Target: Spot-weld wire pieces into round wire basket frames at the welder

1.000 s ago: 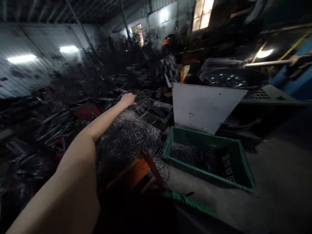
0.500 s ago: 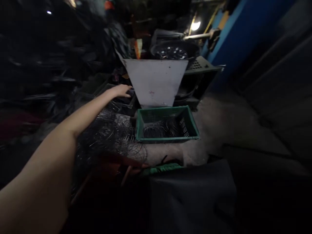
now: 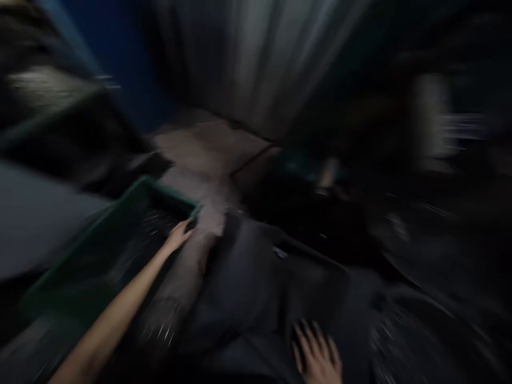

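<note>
My left hand point(image 3: 178, 237) reaches to the near right corner of a green plastic crate point(image 3: 116, 208). Its thumb and forefinger show apart at the rim; blur hides whether they touch it. Inside the crate lie dark, wiry pieces point(image 3: 151, 223) that glint. Low in the view, my right hand point(image 3: 319, 356) is open, fingers spread, over the dark grey cloth point(image 3: 256, 277) across my lap. Nothing shows in it.
A pale panel point(image 3: 44, 218) stands left of the crate, with a dark crate point(image 3: 68, 122) behind. Beyond the floor point(image 3: 204, 144) are a blue post point(image 3: 120, 58) and a grey ribbed wall point(image 3: 256, 64). Shiny dark material point(image 3: 404, 341) lies to my right.
My view has swung right, so the green crate now appears on the left. My left hand has left the dark bin beside the panel for the crate's corner. My right hand has come into view.
</note>
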`<state>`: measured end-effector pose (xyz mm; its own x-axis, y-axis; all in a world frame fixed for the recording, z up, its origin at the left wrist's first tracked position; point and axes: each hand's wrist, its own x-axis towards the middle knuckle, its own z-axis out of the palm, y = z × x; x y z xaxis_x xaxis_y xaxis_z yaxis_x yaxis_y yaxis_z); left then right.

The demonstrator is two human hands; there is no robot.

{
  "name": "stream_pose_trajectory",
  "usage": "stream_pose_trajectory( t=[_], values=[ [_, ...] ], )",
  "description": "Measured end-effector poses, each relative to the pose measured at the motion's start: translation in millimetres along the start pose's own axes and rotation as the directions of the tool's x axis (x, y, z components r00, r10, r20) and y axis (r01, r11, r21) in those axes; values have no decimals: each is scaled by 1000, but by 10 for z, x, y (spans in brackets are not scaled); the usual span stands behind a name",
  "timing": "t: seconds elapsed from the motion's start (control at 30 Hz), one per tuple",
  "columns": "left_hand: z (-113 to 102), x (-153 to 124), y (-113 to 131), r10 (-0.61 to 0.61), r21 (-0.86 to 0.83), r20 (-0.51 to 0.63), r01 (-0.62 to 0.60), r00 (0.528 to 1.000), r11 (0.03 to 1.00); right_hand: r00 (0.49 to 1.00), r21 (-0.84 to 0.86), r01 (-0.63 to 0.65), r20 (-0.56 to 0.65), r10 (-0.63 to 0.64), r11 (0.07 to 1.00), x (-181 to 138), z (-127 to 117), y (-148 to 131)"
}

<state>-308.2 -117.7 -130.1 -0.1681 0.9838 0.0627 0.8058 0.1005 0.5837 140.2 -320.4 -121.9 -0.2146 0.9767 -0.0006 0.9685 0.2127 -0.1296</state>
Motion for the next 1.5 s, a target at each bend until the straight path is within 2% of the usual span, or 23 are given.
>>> stream_pose_trajectory(
  t=[0.07,0.13,0.23,0.3,0.37,0.4,0.47,0.57,0.67,0.7,0.73,0.83,0.93,1.0,1.1,1.17,1.2,1.23,1.27,1.3,1.37,1.4,1.5],
  values=[
    [381,389,271,112,-96,52,-106,992,990,998,7,13,-55,-13,1000,-108,73,-174],
    [720,649,586,62,-178,51,-52,997,983,997,56,26,-80,-22,998,-19,41,-146],
    [1073,662,1073,155,-288,89,-124,984,950,982,139,-32,-178,56,990,334,-279,255],
    [1249,517,1329,267,-275,75,-237,961,932,940,159,-176,-266,214,972,729,-590,730],
    [1416,378,1483,392,-223,46,-373,919,901,804,146,-469,-337,489,871,1216,-875,1312],
    [1491,331,1518,448,-199,36,-433,893,879,677,121,-654,-346,649,747,1457,-988,1612],
    [1605,296,1526,512,-173,12,-502,859,847,543,127,-777,-359,759,616,1854,-1147,2161],
    [1654,341,1466,505,-163,2,-498,863,852,434,162,-854,-301,849,494,2094,-1316,2718],
    [1578,370,1482,509,-134,21,-502,860,854,374,189,-881,-285,883,434,1893,-1576,2914],
    [1529,354,1536,524,-122,11,-519,852,846,392,186,-873,-281,876,450,1753,-1685,2901],
    [1469,320,1622,544,-113,-7,-542,839,833,449,179,-845,-272,851,503,1595,-1793,2844],
    [1213,124,2036,645,-119,-73,-649,761,752,748,212,-578,-246,616,788,1148,-2009,2378],
    [918,-134,2459,817,-133,-64,-816,573,562,930,351,-188,-236,281,917,967,-1952,1565],
    [783,-282,2578,897,-119,16,-890,442,441,985,398,25,-165,45,917,1013,-1814,1034],
    [726,-418,2458,904,-102,189,-908,384,407,969,508,238,-67,-238,828,1100,-1570,663],
    [758,-453,2283,889,-87,236,-902,393,422,980,581,178,-29,-199,794,996,-1374,789],
    [783,-455,2202,885,-83,243,-900,397,427,1000,572,12,13,-24,820,880,-1264,937],
    [810,-449,2139,882,-87,249,-898,400,431,971,523,-231,67,231,820,734,-1146,1120],
    [835,-432,2099,875,-96,260,-891,408,444,845,430,-513,105,524,743,573,-1023,1319],
    [857,-407,2084,864,-110,277,-879,422,464,650,308,-745,138,747,591,417,-897,1517],
    [886,-338,2125,830,-141,326,-845,453,516,447,182,-890,168,879,418,174,-647,1854],
    [892,-302,2173,814,-158,349,-828,463,539,411,151,-910,199,890,387,102,-529,1973],
    [872,-237,2350,774,-215,417,-776,477,594,401,118,-916,282,872,383,46,-258,2117]
  ],
)
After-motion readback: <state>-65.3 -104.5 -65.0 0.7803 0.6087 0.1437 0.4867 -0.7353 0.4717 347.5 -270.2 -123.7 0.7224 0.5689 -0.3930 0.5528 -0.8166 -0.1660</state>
